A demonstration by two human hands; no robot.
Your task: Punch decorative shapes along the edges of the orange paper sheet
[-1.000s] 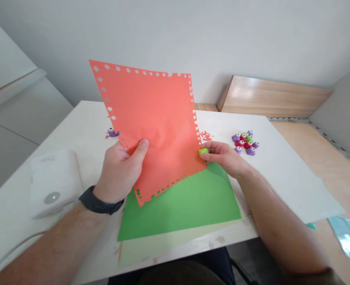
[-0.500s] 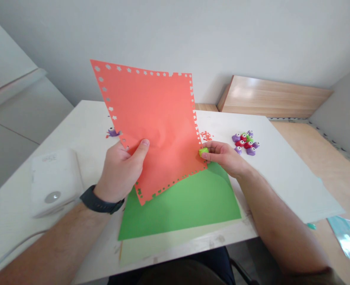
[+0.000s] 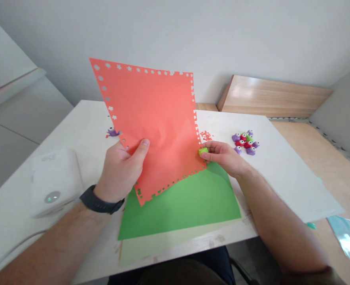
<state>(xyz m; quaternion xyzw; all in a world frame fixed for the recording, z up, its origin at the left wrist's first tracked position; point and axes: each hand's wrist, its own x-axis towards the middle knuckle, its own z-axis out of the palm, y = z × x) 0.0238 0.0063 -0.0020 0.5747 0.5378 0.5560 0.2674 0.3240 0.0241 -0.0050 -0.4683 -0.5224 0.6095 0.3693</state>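
Orange-red paper sheet (image 3: 154,114), star-punched along its edges, held up and tilted above a green sheet (image 3: 180,209). Left hand (image 3: 120,170) pinches its lower-left edge between thumb and fingers. Right hand (image 3: 225,156) pinches a small green craft punch (image 3: 203,151) at the sheet's right edge. Nearby on a white table (image 3: 281,174): orange paper bits (image 3: 206,135), a cluster of purple, red and green punches (image 3: 244,141). White device (image 3: 54,182) at left: round button (image 3: 52,196) now glows green, earlier grey.

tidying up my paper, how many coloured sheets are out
3: orange sheet in the left hand, green sheet below it, pale sheet under that; more may be hidden.
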